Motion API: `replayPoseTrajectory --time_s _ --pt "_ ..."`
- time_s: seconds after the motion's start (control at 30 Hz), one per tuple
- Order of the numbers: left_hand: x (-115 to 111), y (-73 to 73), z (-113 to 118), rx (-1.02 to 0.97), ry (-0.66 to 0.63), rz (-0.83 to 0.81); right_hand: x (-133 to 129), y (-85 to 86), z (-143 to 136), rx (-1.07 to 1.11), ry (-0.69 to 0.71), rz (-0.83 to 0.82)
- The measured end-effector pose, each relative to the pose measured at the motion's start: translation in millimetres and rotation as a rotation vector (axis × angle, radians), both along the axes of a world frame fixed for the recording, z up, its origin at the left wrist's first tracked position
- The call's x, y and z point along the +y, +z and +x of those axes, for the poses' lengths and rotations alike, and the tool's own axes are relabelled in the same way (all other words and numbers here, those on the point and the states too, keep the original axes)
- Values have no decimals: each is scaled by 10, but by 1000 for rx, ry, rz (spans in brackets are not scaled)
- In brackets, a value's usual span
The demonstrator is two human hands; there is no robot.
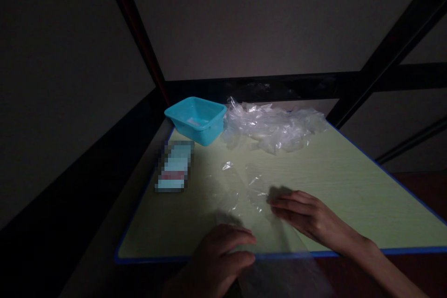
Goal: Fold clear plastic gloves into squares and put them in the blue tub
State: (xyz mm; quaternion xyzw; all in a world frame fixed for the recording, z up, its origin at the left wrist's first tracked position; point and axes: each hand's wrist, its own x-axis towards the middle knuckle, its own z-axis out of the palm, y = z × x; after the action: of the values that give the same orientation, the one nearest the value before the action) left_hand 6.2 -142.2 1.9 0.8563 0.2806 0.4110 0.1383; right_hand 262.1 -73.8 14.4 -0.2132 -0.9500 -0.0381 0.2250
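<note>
A clear plastic bag [258,191] lies flat and wrinkled on the table in front of me, its near end hanging past the table's front edge. My right hand [307,214] rests at the bag's right side, fingers stretched out and close together, the tips touching the film or the table there. At the near edge, my left hand [226,256] is beside the bag's lower left part. Its thumb and index finger are curved with a gap between them, and nothing shows in that gap. The other left fingers are mostly hidden.
A heap of crumpled clear plastic bags [279,125] lies at the table's back. Left of it stands a blue plastic basket [209,134]. A phone-like device with a blurred screen [174,165] is near the left edge of the blue-rimmed table [349,181]. Walls stand behind and left.
</note>
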Motion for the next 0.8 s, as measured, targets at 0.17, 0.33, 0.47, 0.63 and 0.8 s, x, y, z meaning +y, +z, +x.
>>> replayPoseTrajectory --time_s 0.17,0.33,0.47,0.63,0.8 --pt "101 65 -94 189 104 64 -123 -12 87 -25 -97 -23" --pt "75 12 -162 322 287 197 -172 -21 120 -38 -115 -68" --pt "38 -44 -203 312 396 218 -167 -34 120 -12 -98 -106" --pt "61 -18 -188 319 373 161 -159 -30 123 5 -94 -126" --pt "102 2 -193 271 346 97 -150 -10 116 4 -90 -173"
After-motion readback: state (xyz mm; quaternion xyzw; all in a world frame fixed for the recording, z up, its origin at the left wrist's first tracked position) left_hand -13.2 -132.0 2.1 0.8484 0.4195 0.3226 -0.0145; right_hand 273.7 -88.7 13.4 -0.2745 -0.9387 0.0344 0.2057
